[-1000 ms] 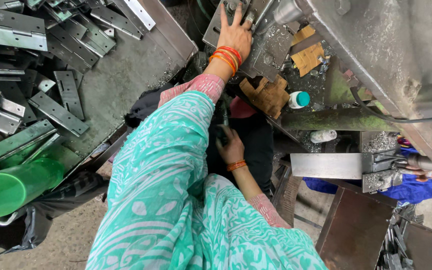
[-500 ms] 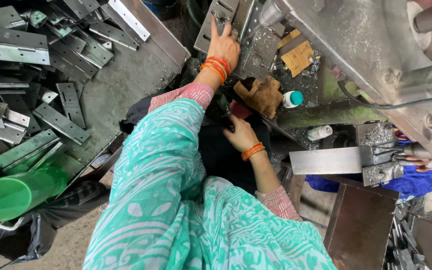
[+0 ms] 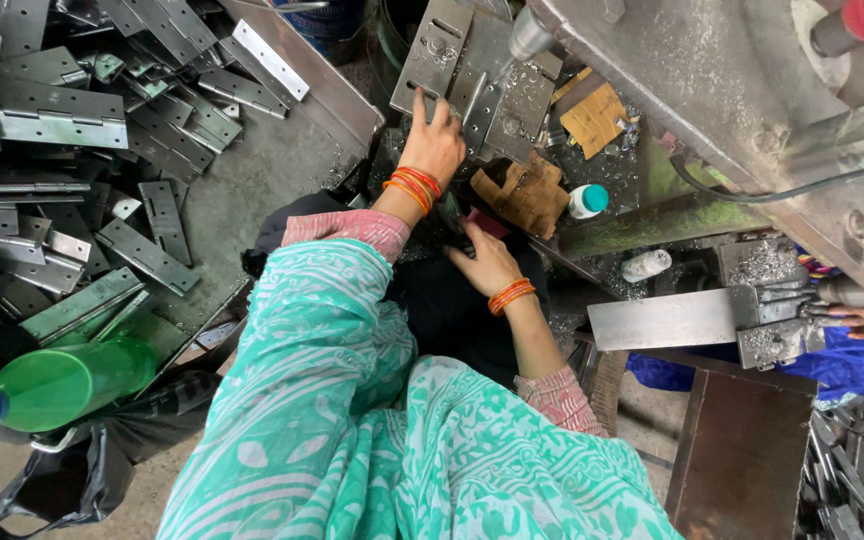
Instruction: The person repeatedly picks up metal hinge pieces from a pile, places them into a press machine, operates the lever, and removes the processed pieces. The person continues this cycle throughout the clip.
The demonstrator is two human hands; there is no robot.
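While the left hand [image 3: 435, 142] presses flat on a hinge plate [image 3: 434, 47] under the drill [image 3: 530, 36], the right hand [image 3: 490, 268] rests low in the lap.

Left fingers are spread apart, tips touching the near edge of the plate and a smaller plate [image 3: 523, 105] just beside it — pinning, not gripping. Right fingers are half curled; whether they close on anything I cannot tell. Judging by looks, the plate is stiff, flat steel with punched holes: heavy for its size, probably oily and sharp-edged, best taken by its long edges away from the drill. Left of the plate, a heap of hinges [image 3: 72, 150] lies on a metal tray [image 3: 252, 180]; near that tray's lower corner sits a green bottle [image 3: 62, 385]. Right of the plate — a folded rag [image 3: 527, 192] and a small white bottle [image 3: 586, 201].
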